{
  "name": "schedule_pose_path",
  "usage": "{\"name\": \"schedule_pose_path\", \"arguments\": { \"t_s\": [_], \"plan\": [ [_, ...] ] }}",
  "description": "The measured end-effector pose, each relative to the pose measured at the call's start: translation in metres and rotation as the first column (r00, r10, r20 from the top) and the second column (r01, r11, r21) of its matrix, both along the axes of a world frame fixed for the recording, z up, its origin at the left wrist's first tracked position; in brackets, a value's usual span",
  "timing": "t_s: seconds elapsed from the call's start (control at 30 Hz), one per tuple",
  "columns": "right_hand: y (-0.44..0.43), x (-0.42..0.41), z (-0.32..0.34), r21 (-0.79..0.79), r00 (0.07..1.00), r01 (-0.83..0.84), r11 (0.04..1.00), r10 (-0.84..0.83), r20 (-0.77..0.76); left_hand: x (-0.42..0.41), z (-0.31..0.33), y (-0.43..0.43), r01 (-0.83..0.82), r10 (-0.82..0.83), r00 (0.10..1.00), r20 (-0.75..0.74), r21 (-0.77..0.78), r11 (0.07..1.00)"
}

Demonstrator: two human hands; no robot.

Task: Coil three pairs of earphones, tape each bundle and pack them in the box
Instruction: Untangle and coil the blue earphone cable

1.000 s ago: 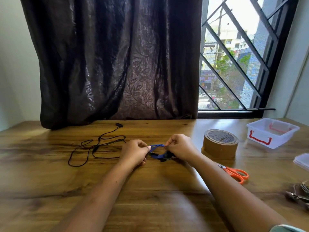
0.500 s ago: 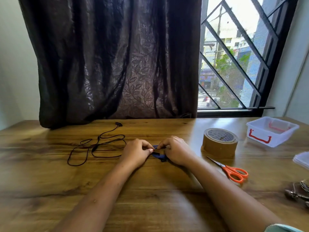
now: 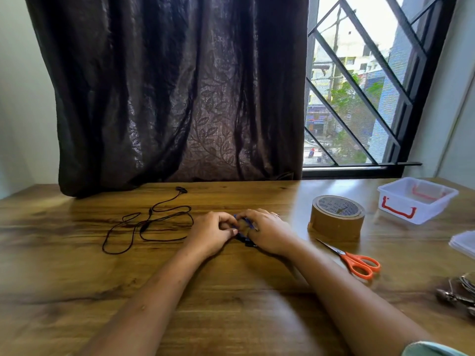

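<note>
My left hand (image 3: 213, 232) and my right hand (image 3: 267, 231) meet at the table's middle, both pinched on a small bundle of blue earphones (image 3: 244, 236); most of it is hidden between my fingers. A black pair of earphones (image 3: 151, 222) lies uncoiled in loose loops to the left of my hands. A roll of brown tape (image 3: 336, 218) stands to the right, with orange-handled scissors (image 3: 357, 260) just in front of it. The clear plastic box (image 3: 416, 200) with red handles sits open at the far right.
A clear lid (image 3: 464, 244) lies at the right edge. A silvery earphone bundle (image 3: 460, 294) lies near the lower right. A dark curtain (image 3: 174, 98) hangs behind the wooden table (image 3: 231, 299), beside a barred window (image 3: 359, 98).
My hands have drawn closer together, squeezing the blue earphones into a tighter bundle; less of the blue cord shows now. The black pair, tape and scissors have not moved.
</note>
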State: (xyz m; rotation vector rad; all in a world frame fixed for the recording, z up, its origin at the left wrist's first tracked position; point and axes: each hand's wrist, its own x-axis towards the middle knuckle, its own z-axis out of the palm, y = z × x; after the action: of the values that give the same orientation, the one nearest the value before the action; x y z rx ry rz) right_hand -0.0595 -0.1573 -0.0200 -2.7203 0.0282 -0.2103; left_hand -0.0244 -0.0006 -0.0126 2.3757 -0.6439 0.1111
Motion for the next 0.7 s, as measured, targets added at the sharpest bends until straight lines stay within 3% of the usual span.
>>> {"name": "schedule_pose_path", "arguments": {
  "t_s": [0.2,0.43,0.6,0.7],
  "plan": [
    [-0.0016,0.0043,0.0013,0.048,0.999,0.008,0.999,-0.006,-0.043,-0.0011,-0.0024,-0.0016,0.009,-0.014,0.998,0.066,0.08,0.997],
    [-0.0063,0.0022,0.0041,0.198,0.996,0.012,0.98,-0.03,0.088,0.0014,-0.0039,-0.0028,0.008,-0.013,0.998,0.061,0.075,0.997],
    [-0.0077,0.0048,-0.001,0.141,0.994,0.043,0.989,-0.057,0.095,0.0035,-0.0063,-0.0022,0.022,-0.03,0.997,0.066,0.123,0.992],
    [-0.0085,0.007,-0.0026,0.204,0.985,0.064,0.977,-0.094,0.143,0.0038,-0.0064,-0.0025,0.005,-0.014,0.997,0.079,0.111,0.994]
  ]
}}
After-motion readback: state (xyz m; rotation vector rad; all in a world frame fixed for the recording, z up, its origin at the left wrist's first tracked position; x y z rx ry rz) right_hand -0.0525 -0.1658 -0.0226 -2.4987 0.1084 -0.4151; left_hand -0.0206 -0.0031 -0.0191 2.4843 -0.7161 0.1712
